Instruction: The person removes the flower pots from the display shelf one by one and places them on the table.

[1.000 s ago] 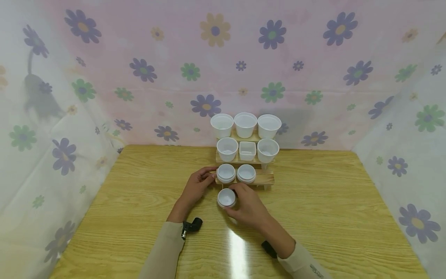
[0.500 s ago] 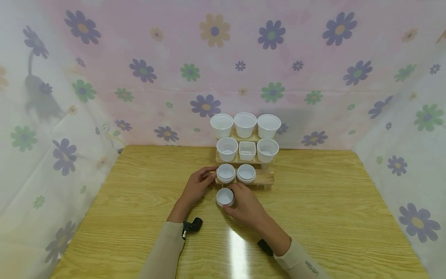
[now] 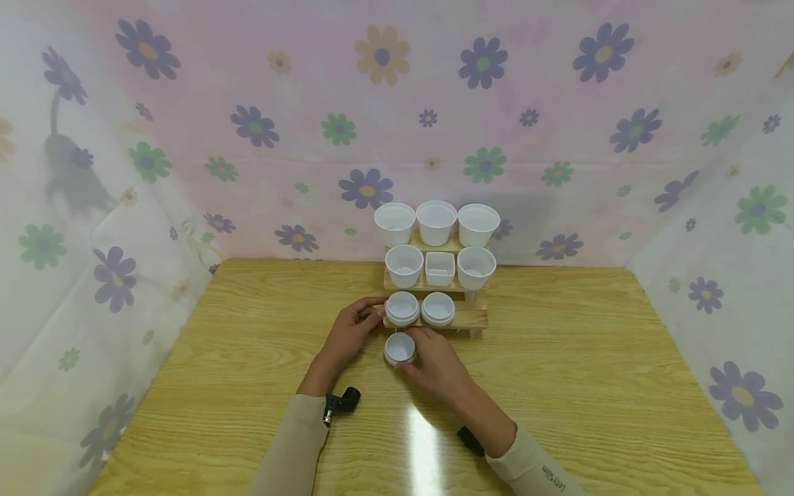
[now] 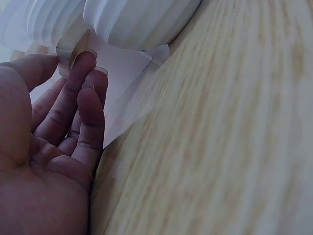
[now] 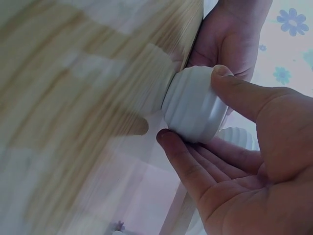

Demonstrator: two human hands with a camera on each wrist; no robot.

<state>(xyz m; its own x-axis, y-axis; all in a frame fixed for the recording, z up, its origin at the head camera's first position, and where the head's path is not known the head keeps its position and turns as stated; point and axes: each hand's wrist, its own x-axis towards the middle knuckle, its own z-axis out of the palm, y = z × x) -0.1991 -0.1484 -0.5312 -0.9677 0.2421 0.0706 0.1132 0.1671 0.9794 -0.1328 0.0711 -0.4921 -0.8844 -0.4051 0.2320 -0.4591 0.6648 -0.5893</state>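
Note:
In the head view, my right hand (image 3: 437, 364) holds a small white ribbed pot (image 3: 400, 348) upright in front of a stepped wooden stand (image 3: 473, 315). The right wrist view shows the thumb on one side of this pot (image 5: 193, 105) and the fingers on the other; its base is at the tabletop. My left hand (image 3: 349, 335) is at the left end of the stand's lowest step. In the left wrist view, thumb and fingertips pinch that wooden end (image 4: 71, 46). Two similar pots, a left one (image 3: 402, 308) and a right one (image 3: 438, 308), sit on this step.
The middle step bears two round cups (image 3: 404, 266) (image 3: 476, 267) with a square cup (image 3: 440, 269) between them. Three larger cups (image 3: 437, 222) line the top step. A flowered cloth (image 3: 267, 186) hangs behind the wooden table (image 3: 589, 358).
My right hand and the small pot have shifted slightly left and a little toward the stand. The left hand and the pots on the stand have stayed put.

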